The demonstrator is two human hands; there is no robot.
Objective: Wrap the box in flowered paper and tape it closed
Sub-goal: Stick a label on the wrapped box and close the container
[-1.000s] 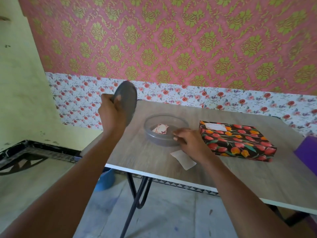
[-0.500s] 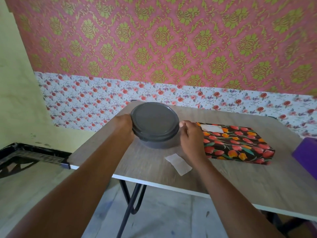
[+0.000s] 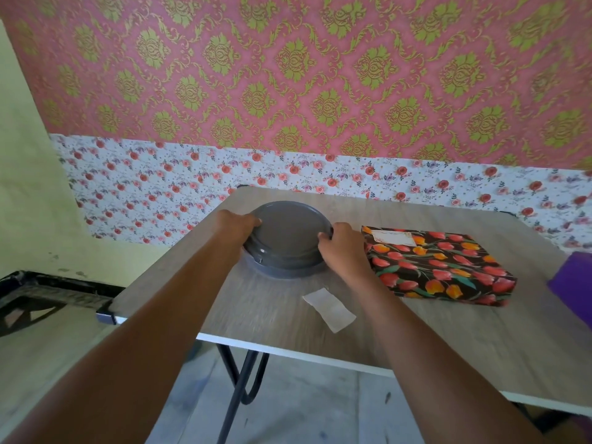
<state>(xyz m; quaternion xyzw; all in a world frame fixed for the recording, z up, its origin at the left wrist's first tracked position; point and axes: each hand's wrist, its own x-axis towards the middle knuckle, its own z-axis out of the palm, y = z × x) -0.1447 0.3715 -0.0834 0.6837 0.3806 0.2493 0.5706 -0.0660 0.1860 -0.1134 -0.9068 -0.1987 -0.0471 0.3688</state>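
The box (image 3: 439,264), wrapped in black paper with red and orange tulips and bearing a pale label on its far left corner, lies flat on the wooden table (image 3: 432,334) at the right. Left of it stands a round grey container with its lid (image 3: 288,235) on top. My left hand (image 3: 235,227) grips the lid's left rim. My right hand (image 3: 342,251) holds the right rim, fingers curled over the edge. A small white paper strip (image 3: 330,309) lies on the table in front of the container.
A purple object (image 3: 573,286) sits at the table's right edge. The table's near edge and black metal legs (image 3: 243,376) are below my arms. A dark metal frame (image 3: 35,293) lies on the floor at the left. Patterned wallpaper covers the wall behind.
A second ago my left hand held the lid up in the air, with the container open. The lid has come down onto the container, and both hands now grip its rim.
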